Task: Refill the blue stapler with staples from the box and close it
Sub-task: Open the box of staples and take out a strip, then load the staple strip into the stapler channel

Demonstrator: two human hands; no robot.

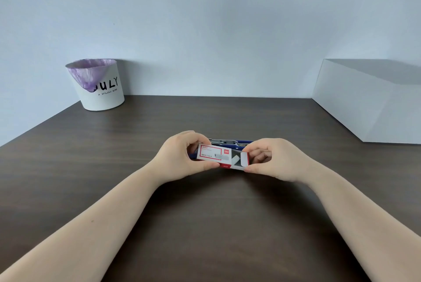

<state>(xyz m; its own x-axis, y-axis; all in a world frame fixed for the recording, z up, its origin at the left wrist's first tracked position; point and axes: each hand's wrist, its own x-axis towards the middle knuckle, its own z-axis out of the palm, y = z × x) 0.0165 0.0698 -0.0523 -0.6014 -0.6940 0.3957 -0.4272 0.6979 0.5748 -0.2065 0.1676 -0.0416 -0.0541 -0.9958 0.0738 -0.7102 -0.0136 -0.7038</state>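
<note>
A small red and white staple box [213, 153] is held above the dark table, in the middle of the head view. My left hand [182, 156] grips the box's outer sleeve. My right hand [270, 158] pinches the inner tray [242, 161], which sticks out of the sleeve to the right. Pale staple strips [235, 159] show in the exposed part of the tray. Just behind the box lies the blue stapler [232, 142], lid open, with its metal rail showing; the box and my hands hide most of it.
A white bin [100, 90] with a purple liner stands at the table's far left against the wall. A large white box [369, 101] sits at the far right. The dark wooden table [205, 224] stretches towards me between my forearms.
</note>
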